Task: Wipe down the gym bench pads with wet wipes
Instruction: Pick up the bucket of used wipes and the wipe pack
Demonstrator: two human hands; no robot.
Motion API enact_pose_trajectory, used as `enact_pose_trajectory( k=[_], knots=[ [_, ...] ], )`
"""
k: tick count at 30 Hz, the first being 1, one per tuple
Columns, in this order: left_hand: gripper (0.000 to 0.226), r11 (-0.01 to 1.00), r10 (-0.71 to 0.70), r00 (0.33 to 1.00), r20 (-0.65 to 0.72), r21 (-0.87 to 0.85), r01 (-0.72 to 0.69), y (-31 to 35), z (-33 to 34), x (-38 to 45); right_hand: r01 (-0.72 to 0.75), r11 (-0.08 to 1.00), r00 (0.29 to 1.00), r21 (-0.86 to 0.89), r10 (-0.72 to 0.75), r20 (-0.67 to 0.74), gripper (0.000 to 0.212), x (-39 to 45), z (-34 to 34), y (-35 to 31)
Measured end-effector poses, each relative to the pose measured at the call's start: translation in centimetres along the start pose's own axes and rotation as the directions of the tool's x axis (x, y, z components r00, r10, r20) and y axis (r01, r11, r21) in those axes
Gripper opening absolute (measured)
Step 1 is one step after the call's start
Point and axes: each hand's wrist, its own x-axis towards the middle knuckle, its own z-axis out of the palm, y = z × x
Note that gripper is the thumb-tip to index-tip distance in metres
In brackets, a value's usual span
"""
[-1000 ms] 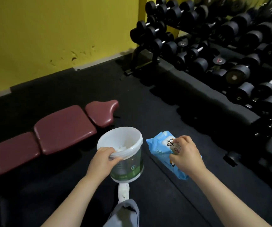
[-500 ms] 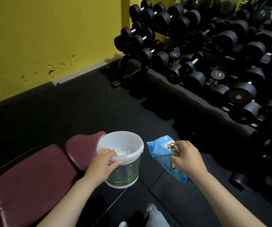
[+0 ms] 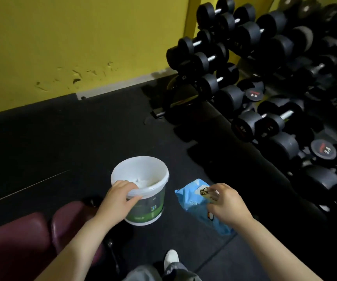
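Yellow wall [image 3: 62, 37] fills the back, paint chipped low down, w/ black rubber floor [image 3: 82, 142] running up to it. Dumbbell rack [image 3: 265, 82] takes the whole right side, black dumbbells stacked in rows, a couple of end caps w/ numbers too small to trust. Bottom left: maroon bench pads [image 3: 42, 236], two sections visible, the nearer one partly behind the left forearm.

Person stands over it all, grey trouser leg and white shoe [image 3: 171, 258] at the bottom edge.

Left hand [image 3: 119, 201] holds a white bucket [image 3: 143, 191] w/ a green label, up off the floor and just right of the pads; fingers hooked over the near rim, thumb pressed vs. the outside wall. Something white and crumpled lies inside.

Right hand [image 3: 224, 205] holds a blue wet wipes pack [image 3: 196, 201], beside the bucket but apart from it. Fingers curled round the pack, thumb and forefinger pinched at the pale flap on its top face. Can't tell if the flap is lifted.
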Motion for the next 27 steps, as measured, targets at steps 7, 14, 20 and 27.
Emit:
enact_pose_trajectory(
  k=[7,14,20,27],
  knots=[
    [0.01,0.989,-0.145,0.978,-0.148,-0.031,0.142,-1.8,-2.0,13.8,0.148,0.988,0.987,-0.034,-0.145,0.071,0.052,17.1,-3.7,-4.7],
    [0.01,0.973,-0.229,0.946,-0.229,-0.038,0.227,-6.4,-6.6,29.3,0.173,0.981,0.982,-0.088,-0.164,0.097,0.055,36.7,-5.6,-12.2],
    [0.017,0.952,-0.297,0.919,-0.26,-0.003,0.306,-10.4,-13.3,40.9,0.195,0.977,0.971,-0.088,-0.179,0.159,0.051,52.5,-7.9,-20.9],
    [0.019,0.907,-0.402,0.856,-0.325,-0.011,0.422,-16.2,-19.5,54.2,0.289,0.957,0.941,-0.029,-0.279,0.193,0.045,70.3,-9.0,-30.8]
  ],
)
